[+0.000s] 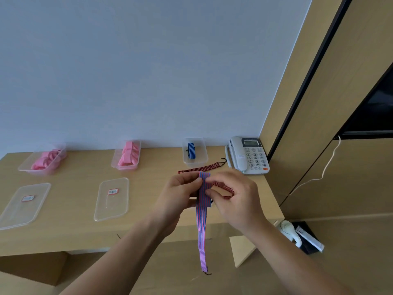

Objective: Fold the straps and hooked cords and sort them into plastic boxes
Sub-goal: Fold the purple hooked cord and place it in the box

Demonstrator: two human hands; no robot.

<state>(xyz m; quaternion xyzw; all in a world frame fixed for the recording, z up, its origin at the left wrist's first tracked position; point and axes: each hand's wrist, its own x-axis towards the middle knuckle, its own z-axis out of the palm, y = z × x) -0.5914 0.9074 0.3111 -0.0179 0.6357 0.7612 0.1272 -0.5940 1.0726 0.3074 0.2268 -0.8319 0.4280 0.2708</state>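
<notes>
Watching the desk [74, 231] first: the work sits past its near edge, so a dropped piece goes to the floor. Far right, the clear box [195, 160] holds one blue cord [191, 150]; I judge that's the destination. My left hand [180, 192] and right hand [236, 194] both pinch the folded top of the striped cord [202, 220]; its tail hangs free. Risks: if either pinch slackens, the elastic springs the fold open. The red-black cord [202, 168] loops just beside my right fingers, can't tell if touching, and could get dragged along. The tail hook [207, 272] could snag the desk edge.
</notes>
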